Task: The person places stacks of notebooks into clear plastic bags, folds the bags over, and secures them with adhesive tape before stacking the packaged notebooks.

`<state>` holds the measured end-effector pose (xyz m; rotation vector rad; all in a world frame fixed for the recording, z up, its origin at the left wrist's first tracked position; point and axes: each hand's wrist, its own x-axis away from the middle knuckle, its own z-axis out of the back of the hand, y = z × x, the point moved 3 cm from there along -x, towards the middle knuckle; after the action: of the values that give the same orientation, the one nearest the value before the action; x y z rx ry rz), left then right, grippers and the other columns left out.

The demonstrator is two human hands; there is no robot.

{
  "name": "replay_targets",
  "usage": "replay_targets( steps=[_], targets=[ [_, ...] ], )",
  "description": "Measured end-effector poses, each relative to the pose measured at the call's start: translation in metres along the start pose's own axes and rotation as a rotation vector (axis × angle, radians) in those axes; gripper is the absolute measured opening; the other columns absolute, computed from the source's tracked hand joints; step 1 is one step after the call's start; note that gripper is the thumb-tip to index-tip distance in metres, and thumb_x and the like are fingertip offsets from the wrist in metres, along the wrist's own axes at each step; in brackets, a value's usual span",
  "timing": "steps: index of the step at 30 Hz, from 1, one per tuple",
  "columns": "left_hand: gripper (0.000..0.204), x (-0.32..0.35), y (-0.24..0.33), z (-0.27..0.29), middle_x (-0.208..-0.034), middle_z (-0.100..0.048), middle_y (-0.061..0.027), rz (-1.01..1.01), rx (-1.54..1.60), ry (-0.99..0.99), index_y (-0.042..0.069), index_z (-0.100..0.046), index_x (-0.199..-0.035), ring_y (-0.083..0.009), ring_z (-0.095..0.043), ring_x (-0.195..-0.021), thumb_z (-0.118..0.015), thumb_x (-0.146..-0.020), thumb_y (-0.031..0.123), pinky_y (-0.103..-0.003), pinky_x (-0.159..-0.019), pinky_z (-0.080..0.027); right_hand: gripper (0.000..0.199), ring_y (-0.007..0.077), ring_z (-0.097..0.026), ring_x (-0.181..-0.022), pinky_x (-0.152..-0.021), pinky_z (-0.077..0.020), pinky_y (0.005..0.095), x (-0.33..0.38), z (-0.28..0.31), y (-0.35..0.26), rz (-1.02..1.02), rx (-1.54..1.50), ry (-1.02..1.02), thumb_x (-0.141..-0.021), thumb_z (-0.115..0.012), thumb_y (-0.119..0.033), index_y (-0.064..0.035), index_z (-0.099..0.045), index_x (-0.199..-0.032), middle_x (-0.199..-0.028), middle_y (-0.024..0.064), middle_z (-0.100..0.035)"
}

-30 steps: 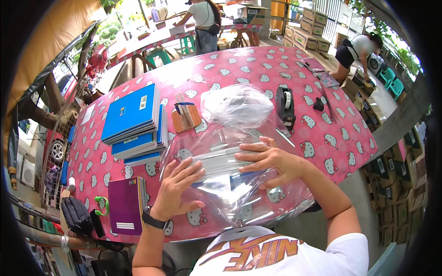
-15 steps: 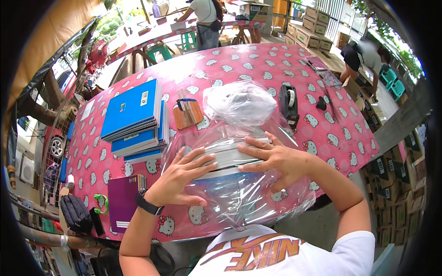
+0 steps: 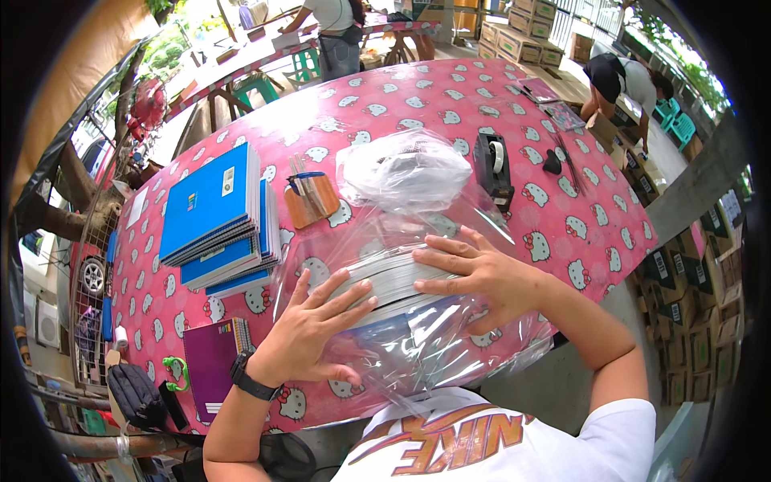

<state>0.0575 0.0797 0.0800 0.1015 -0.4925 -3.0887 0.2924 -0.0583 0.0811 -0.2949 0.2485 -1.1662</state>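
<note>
One paper stack (image 3: pixel 388 279) in clear plastic (image 3: pixel 426 349) runs crosswise, right end farther.

Near: paper stack (image 3: pixel 389 279) part. hid. by L hand (image 3: pixel 309 333) & R hand (image 3: pixel 490 277). Beyond: white plastic bundle (image 3: pixel 405 173), contents unclr. Far co-worker (image 3: pixel 337 44): head cut off, top edge.

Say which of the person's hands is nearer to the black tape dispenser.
Right. The right hand rests fingers spread on the plastic-covered stack, just below the tape dispenser in the picture; the left hand is on the stack's left, farther down and left of the dispenser.
</note>
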Motion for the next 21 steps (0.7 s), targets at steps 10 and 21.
replay_targets(
  steps=[10,21],
  targets=[
    [0.094,-0.026,0.011,0.002,-0.148,-0.029,-0.0009,-0.043,-0.158,-0.072,0.027,-0.033,-0.142,-0.0313,-0.02,-0.138,-0.05,-0.065,0.078,-0.062,-0.108,-0.004,0.097,0.0321,-0.016,-0.14,-0.101,-0.0212,0.0656,-0.003,0.0,-0.01,0.024,0.058,-0.048,-0.051,-0.079,-0.03,-0.034,-0.038,-0.139,-0.152,0.0073,-0.02],
    [0.095,-0.035,0.015,-0.005,-0.152,-0.017,-0.0113,0.004,-0.109,-0.013,0.029,-0.037,-0.14,-0.0389,-0.006,-0.14,-0.045,-0.063,0.083,-0.058,-0.109,-0.006,0.101,0.0339,-0.011,-0.14,-0.095,-0.0216,0.0723,-0.002,-0.008,-0.009,0.01,0.065,-0.041,-0.055,-0.082,-0.036,-0.0377,-0.03,-0.141,-0.153,0.0065,-0.012]
  ],
)
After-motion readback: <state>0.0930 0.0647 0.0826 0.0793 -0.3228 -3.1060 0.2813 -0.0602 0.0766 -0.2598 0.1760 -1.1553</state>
